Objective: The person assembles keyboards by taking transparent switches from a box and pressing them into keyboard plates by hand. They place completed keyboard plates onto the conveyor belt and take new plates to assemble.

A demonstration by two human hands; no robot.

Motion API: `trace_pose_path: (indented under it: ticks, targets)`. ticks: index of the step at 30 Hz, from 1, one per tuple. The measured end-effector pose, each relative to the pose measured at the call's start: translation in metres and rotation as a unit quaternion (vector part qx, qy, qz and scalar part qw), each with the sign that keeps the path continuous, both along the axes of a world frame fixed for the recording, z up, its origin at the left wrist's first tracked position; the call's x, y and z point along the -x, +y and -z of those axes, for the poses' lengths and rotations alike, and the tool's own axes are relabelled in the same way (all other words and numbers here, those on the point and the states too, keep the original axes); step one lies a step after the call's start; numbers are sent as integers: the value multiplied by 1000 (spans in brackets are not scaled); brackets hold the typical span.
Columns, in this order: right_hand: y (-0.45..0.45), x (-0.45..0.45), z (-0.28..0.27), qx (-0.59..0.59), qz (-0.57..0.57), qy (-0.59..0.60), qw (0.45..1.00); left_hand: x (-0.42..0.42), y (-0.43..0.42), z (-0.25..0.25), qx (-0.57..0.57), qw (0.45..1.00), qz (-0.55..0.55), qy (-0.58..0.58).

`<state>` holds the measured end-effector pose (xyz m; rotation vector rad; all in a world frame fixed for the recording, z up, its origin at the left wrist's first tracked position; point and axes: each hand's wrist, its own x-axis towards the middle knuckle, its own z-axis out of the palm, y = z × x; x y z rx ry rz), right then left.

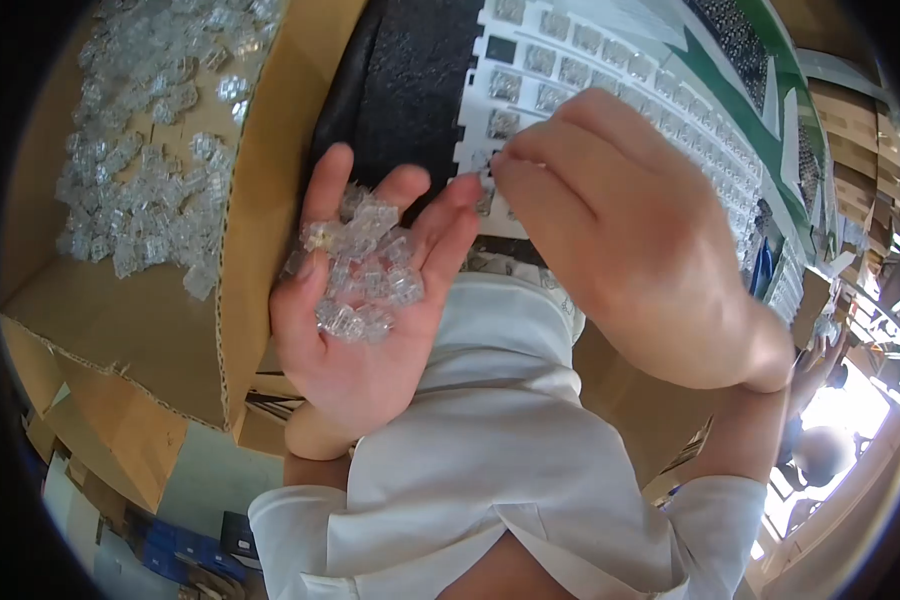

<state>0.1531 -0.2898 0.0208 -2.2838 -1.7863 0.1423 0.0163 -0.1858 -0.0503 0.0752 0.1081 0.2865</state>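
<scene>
My left hand point(370, 350) is palm up, its fingers curled round a small heap of clear plastic pieces point(365, 260). Over the lower left part of a white tray point(475, 150), my right hand point(620, 220) points down with thumb and fingertips pinched together; anything between them is too small to make out. Rows of square compartments cross the tray, many with a clear piece point(505, 85) in them. One compartment near the upper left looks dark. The right hand covers part of the tray's lower middle.
An open cardboard box point(245, 210) on the left holds many loose clear pieces point(150, 200). Black textured material point(410, 90) lies between box and tray. Green and white sheets border the tray's far side. Another person point(825, 450) is at the far right.
</scene>
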Motion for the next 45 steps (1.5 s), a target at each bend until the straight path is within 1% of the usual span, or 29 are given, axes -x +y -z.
trace_pose_path:
  ticks: [3,6,8,9,11,18,22,24,26,27,29,30,32,33,34,35,36,37,40,43,45]
  targets:
    - [5,1,-7,37,-16,-25,999,-2,-1,5,-15,1000,1,-26]
    - [4,-12,-6,55,-29,10,998,-3,-2,8,-14,999,0,-40]
    - [3,-16,-7,62,-27,17,998,-4,-3,8,-17,999,-2,-38]
    - [2,-15,-8,70,-23,2,997,-4,-3,8,-22,999,-2,-35]
    - [2,-15,-10,69,-30,-8,997,-6,-4,8,-33,999,-5,-33]
    - [1,-19,-9,24,-37,20,999,-10,-6,15,-44,997,-15,-63]
    - [7,-27,-8,32,2,-16,999,-14,-10,19,-53,995,-33,-84]
    - [31,-37,-13,100,-99,-8,990,-7,1,19,-49,995,-38,-78]
    - [35,-38,-10,118,-141,-8,983,-7,-2,15,-39,996,-48,-62]
    - [32,-33,-6,104,-130,-9,986,-7,-5,13,-34,997,-51,-57]
    - [38,-28,-13,158,-106,-30,981,-7,-3,10,-31,996,-58,-59]
    - [48,-28,-26,226,-93,-49,968,-7,-2,9,-30,996,-60,-61]
    - [52,-20,-35,178,-65,-84,978,-5,1,11,-27,996,-61,-60]
    - [42,-11,-29,61,-51,-94,992,-4,2,12,-24,996,-61,-59]
    - [35,-3,-23,-26,-53,-57,997,-2,3,13,-21,996,-61,-58]
    - [33,6,-17,-54,-53,47,996,-2,2,10,-28,997,-61,-45]
    - [30,13,-10,-81,-56,122,988,-3,1,8,-25,997,-65,-40]
    - [27,19,0,-100,-57,149,982,-5,0,6,-22,997,-69,-34]
    - [19,24,18,-159,-91,111,977,-12,-4,5,-43,995,-94,-14]
    - [11,31,24,-200,-70,49,976,-20,-6,-2,-8,995,-103,-16]
    - [9,28,21,-204,-74,53,975,-26,-7,-7,-1,994,-107,-6]
